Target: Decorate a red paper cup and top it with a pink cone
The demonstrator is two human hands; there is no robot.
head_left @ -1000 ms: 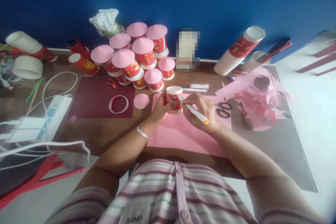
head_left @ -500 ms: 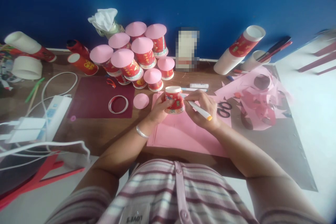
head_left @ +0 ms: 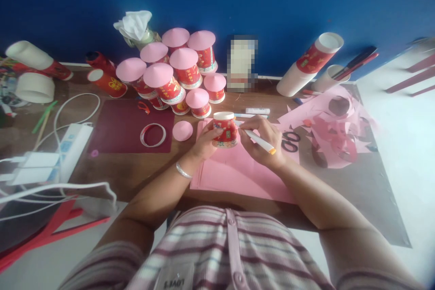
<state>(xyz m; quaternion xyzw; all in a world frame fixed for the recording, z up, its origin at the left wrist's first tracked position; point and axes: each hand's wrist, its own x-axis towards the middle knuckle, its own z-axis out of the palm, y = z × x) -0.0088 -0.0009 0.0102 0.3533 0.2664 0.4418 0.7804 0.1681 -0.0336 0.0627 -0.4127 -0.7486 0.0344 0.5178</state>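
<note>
While the left hand wraps its fingers round the side of a red paper cup, the right hand is closed in a writing grip on a white marker, whose tip meets the cup's right flank and whose orange end points back toward the wrist. The cup stands upside down between the two hands, on the pink sheet that lies beneath them; whether the tip is marking the cup or the paper cannot be told. Beyond the hands, a pile of capped cups already wears pink paper cones, so much of the work looks done, while the cup in hand has a bare top. A loose pink disc lies just left of the left hand, uncurled. Scissors rest just right of the right hand, with pink offcuts further out.
</note>
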